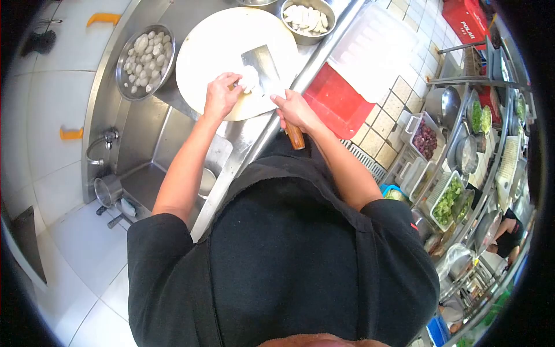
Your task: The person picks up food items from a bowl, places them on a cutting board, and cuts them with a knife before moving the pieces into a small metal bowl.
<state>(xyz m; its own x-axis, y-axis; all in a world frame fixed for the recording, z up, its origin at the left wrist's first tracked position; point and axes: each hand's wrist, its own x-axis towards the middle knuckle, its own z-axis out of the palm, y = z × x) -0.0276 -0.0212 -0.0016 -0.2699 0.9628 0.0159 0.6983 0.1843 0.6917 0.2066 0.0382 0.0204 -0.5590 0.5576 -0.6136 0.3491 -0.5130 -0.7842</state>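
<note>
My right hand [293, 110] is wrapped around the wooden handle [295, 137] of a cleaver, whose broad blade [260, 61] reaches over a round white cutting board [202, 46]. On the board, beside the blade, the fingers of my left hand [222, 95] are closed on a white piece [249, 79] that looks like a mushroom. Left of the board, a metal bowl [124, 87] holds several whole white mushrooms [144, 58]. Beyond it on the right, a smaller metal bowl [309, 39] contains cut white pieces [305, 19].
A steel sink [141, 179] with a tap [110, 136] lies to my left. Right of the counter edge are a red crate [335, 101] and a translucent white container [376, 46]. A rack farther right carries baskets of chopped greens [447, 202] and purple pieces [425, 140]. Another person [509, 234] is at the far right.
</note>
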